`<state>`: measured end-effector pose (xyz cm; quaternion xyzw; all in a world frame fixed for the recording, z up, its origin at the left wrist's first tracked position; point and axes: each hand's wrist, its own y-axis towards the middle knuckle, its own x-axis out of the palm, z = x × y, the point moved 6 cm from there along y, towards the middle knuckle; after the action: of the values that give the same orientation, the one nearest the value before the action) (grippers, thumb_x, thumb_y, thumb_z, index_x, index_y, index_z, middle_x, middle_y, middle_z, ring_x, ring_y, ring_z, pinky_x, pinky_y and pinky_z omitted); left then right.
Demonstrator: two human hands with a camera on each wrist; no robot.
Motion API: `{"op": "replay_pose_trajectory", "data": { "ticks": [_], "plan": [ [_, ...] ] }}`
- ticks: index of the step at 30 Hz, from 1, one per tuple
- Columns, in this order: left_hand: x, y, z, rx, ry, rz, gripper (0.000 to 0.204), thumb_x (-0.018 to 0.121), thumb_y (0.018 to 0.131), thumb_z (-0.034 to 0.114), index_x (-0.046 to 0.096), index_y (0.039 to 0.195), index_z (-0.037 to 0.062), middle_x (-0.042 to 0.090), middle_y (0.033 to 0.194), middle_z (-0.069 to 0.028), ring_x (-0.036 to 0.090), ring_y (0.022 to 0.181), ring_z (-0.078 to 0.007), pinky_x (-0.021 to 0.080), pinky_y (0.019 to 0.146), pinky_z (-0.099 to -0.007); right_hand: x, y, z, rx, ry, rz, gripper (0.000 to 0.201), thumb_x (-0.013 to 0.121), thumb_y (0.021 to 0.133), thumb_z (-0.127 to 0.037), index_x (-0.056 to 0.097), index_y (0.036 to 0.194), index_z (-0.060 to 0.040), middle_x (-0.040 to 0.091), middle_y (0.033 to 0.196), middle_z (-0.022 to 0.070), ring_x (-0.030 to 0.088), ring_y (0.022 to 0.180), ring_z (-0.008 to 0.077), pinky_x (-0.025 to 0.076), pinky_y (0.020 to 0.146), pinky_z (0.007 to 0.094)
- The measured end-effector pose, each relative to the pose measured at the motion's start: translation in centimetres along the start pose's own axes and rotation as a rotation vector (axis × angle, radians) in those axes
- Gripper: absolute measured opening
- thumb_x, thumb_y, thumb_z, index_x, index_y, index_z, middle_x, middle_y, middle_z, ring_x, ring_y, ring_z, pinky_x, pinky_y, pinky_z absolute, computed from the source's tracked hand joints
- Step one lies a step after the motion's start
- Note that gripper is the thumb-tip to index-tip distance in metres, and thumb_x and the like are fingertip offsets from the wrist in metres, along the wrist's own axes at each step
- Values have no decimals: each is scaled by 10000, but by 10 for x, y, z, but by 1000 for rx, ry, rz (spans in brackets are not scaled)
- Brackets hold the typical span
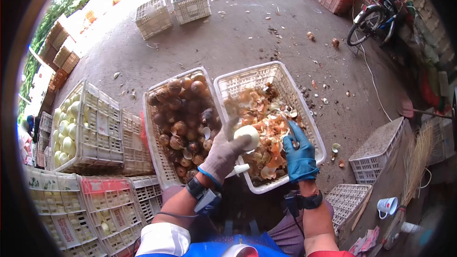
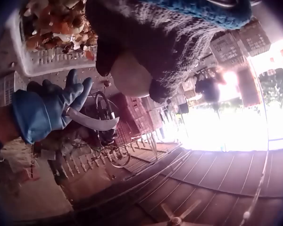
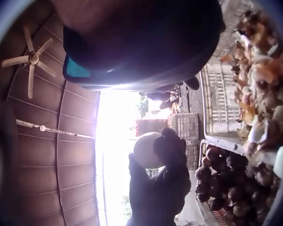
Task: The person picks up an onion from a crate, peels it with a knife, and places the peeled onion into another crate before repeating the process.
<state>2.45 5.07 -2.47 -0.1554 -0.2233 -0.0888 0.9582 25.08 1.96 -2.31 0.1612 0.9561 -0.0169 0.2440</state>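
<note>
A peeled white onion [image 1: 252,134] sits in the fingers of my left hand [image 1: 220,156], which wears a greyish knit glove. It is held over the shared edge of two crates. My right hand [image 1: 301,159], in a blue rubber glove, grips a knife with a curved blade [image 2: 96,122], apart from the onion. Below the right hand, a white crate [image 1: 308,123] contains loose onion skins [image 1: 266,128]. Brown unpeeled onions [image 1: 178,123] fill the crate beside it, under the left hand.
Stacked crates with peeled onions [image 1: 66,128] stand at the left. Two upturned-looking white crates [image 1: 190,7] are ahead on the concrete floor. To the right are another crate [image 1: 378,150], a broom [image 1: 418,162], a white mug [image 1: 387,206] and a bicycle [image 1: 369,24].
</note>
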Motion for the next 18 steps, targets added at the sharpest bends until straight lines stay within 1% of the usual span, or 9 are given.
{"op": "replay_pose_trajectory", "data": {
  "ticks": [1,2,3,6,9,12,15,17,18],
  "plan": [
    [-4,0,-8,-108,-294,-9,690,730,973,269,395,1525,27,621,1298,-202,672,1166,-345,596,993,-455,5,-4,1,-20,21,-13,325,676,987,-127,705,1295,-30,759,1071,130,707,886,190,577,818,329],
    [-15,8,-27,-196,-383,-12,619,624,1030,448,474,1460,29,632,1306,-205,671,1166,-362,600,993,-468,11,-9,6,95,116,-87,318,679,991,-137,706,1284,-18,764,1045,112,703,858,173,575,810,329],
    [-18,8,-27,-208,-444,-19,630,625,1023,473,488,1447,27,636,1305,-208,671,1167,-363,599,992,-470,14,-12,1,114,85,-151,265,668,1031,-147,715,1272,-48,733,1006,25,674,874,90,557,772,257],
    [-16,11,-28,-215,-566,-33,694,566,1017,594,530,1402,18,659,1283,-220,678,1148,-365,604,968,-468,25,-15,13,101,173,-153,284,688,1003,-160,715,1243,-10,766,989,82,700,840,139,572,774,307],
    [-12,11,-19,-256,-696,-39,720,486,1033,638,534,1390,14,663,1271,-212,695,1078,-332,611,919,-436,27,-16,5,158,302,-181,283,677,1019,-172,703,1249,-10,755,997,65,699,871,141,569,789,302],
    [-26,14,2,-142,-593,-4,685,430,1049,653,568,1338,47,706,1103,-158,713,882,-257,616,774,-347,27,-22,-6,197,305,-182,282,667,1025,-164,691,1265,-19,732,1043,52,681,843,144,562,749,303],
    [-57,22,15,-63,-680,12,608,501,1043,608,600,1298,65,710,1099,-155,726,921,-284,622,834,-434,34,-18,25,104,245,-123,249,649,1030,-151,697,1238,-24,728,959,56,643,772,116,519,666,273],
    [-83,18,42,67,-781,121,547,523,1057,545,599,1306,64,710,1089,-162,722,928,-303,618,855,-473,35,-15,39,212,194,-197,225,626,1037,-166,708,1209,-46,735,966,50,614,717,102,482,627,268],
    [-100,11,56,131,-807,167,519,523,1065,514,595,1310,61,706,1093,-168,719,930,-315,615,866,-477,33,-13,47,234,160,-205,259,636,1017,-179,678,1246,-63,707,1026,65,599,787,136,478,677,296]
  ]
}}
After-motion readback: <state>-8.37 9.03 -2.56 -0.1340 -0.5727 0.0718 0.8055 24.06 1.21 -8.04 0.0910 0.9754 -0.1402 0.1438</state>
